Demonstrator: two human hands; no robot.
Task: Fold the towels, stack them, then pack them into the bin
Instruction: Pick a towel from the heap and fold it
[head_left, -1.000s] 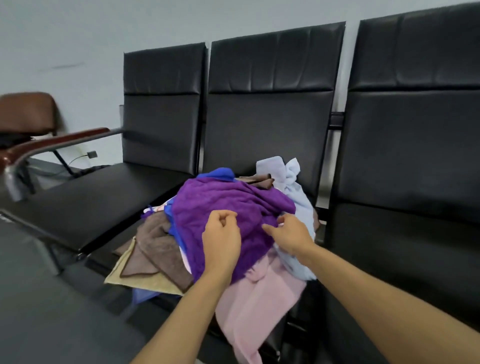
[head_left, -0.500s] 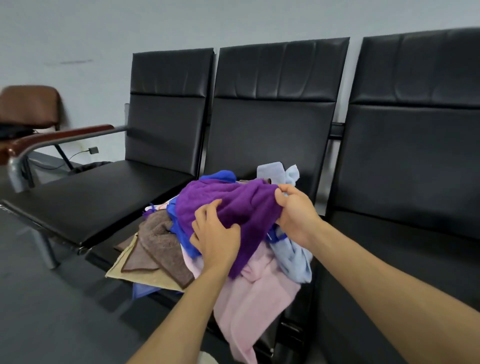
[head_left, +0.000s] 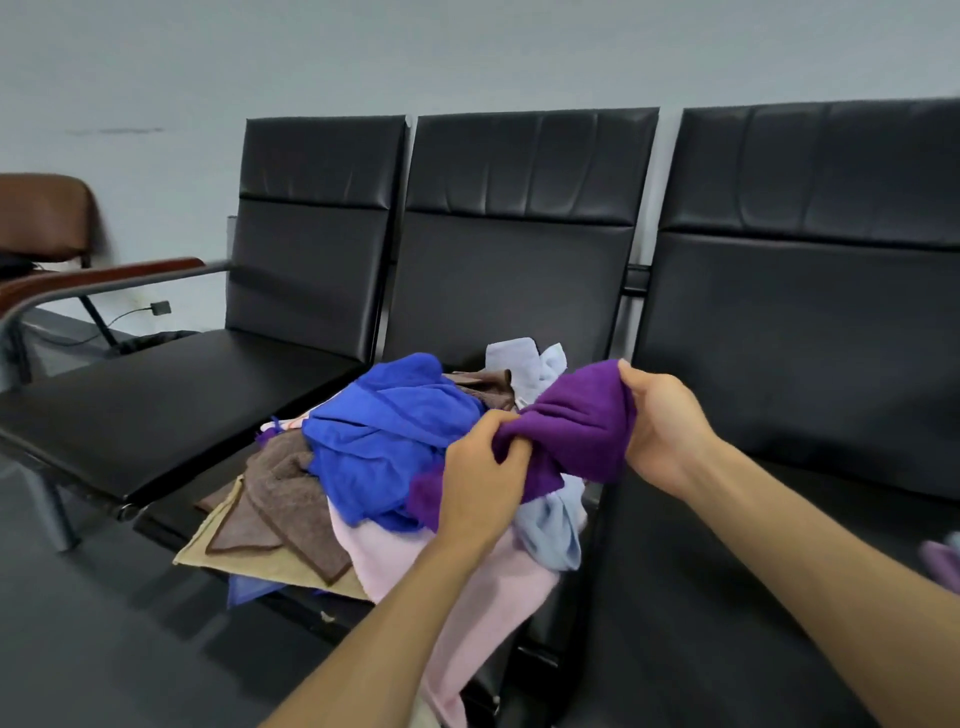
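A heap of loose towels lies on the middle black seat (head_left: 498, 291). Lifted off its right side is a purple towel (head_left: 576, 426), bunched between both hands. My left hand (head_left: 483, 483) grips its lower left part and my right hand (head_left: 662, 426) grips its upper right edge. Beneath them lie a bright blue towel (head_left: 384, 441), a brown towel (head_left: 283, 493), a tan towel (head_left: 260, 564), a pink towel (head_left: 483, 597) hanging over the seat's front, and a pale blue towel (head_left: 553, 530). No bin is in view.
Bare black seats flank the heap, one on the left (head_left: 171, 395) and one on the right (head_left: 753, 571). A brown chair (head_left: 47, 218) with an armrest stands at far left by the wall. A bit of purple cloth (head_left: 943, 564) shows at the right edge.
Both hands have pulled the purple towel up and to the right off the heap, uncovering the bright blue towel. The view has shifted down and left.
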